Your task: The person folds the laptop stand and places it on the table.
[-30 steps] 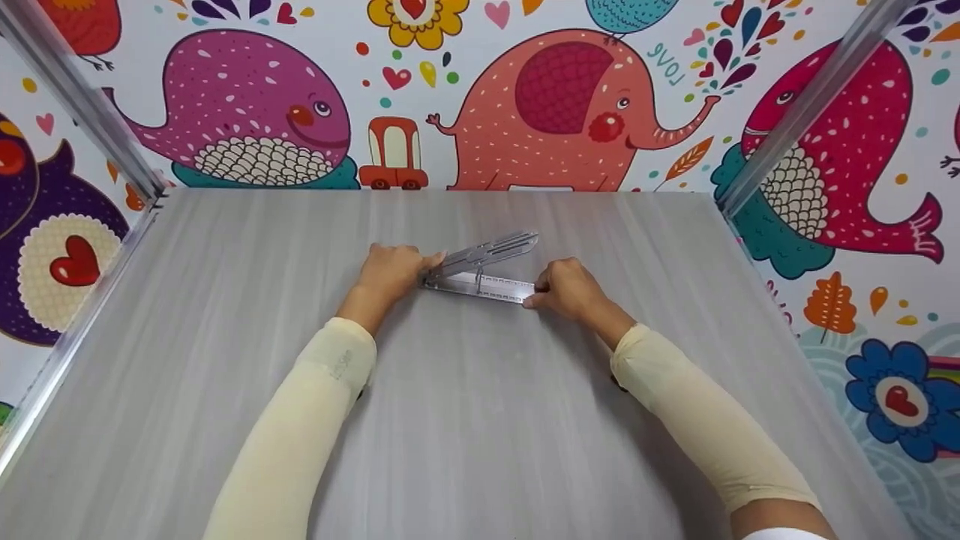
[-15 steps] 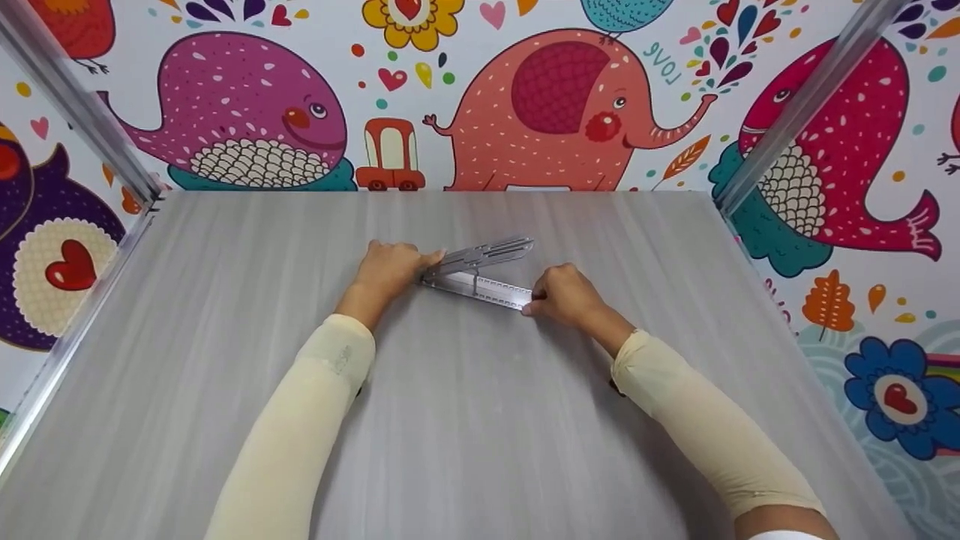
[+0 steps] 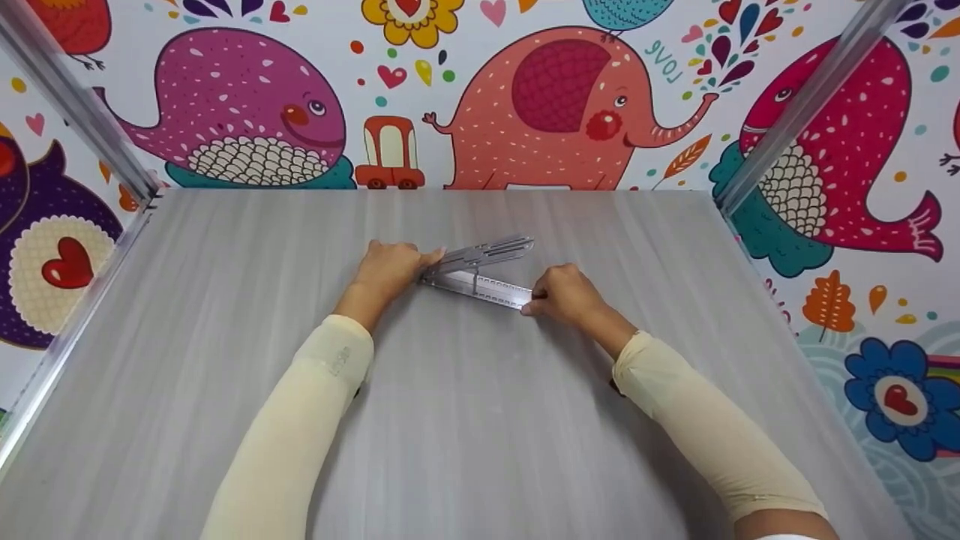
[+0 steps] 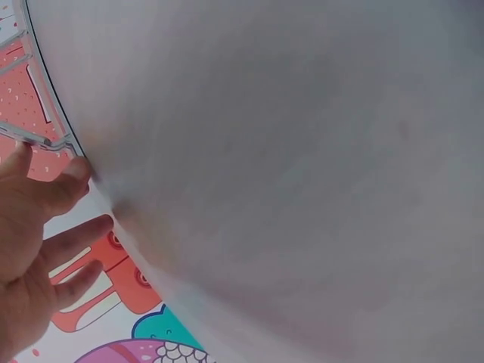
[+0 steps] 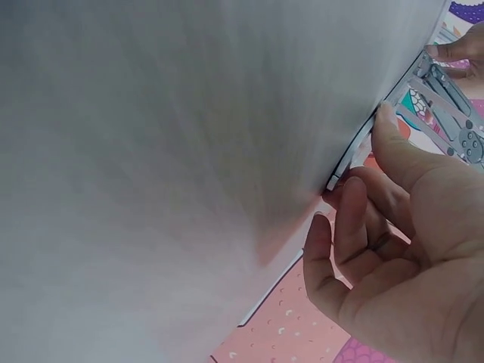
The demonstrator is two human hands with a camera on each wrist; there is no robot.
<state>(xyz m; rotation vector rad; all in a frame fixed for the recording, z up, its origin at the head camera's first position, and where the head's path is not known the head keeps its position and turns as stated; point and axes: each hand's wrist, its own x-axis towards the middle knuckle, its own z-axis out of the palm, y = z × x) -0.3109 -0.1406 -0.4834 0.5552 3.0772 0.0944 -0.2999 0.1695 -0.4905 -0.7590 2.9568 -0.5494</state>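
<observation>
We're mid-adjustment on the folding metal ruler [image 3: 480, 271], mid-table [image 3: 480, 420]: left hand [image 3: 388, 270] grips the hinge end, right hand [image 3: 564, 294] pinches the flat arm's free end, second arm angled up. Next move likely needs the hinge end pinned while the arms swing. Only the cartoon-print walls [image 3: 555, 105] surround us; nothing obstructs.

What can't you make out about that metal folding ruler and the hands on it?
- Ruler markings: too small to read in the head view.
- Ruler's hinge end: hidden in the head view by the left hand.
- Left wrist view: the ruler hardly shows; blurred table fills it.
- Right hand fingertips: hidden in the head view by the hand's back.
</observation>
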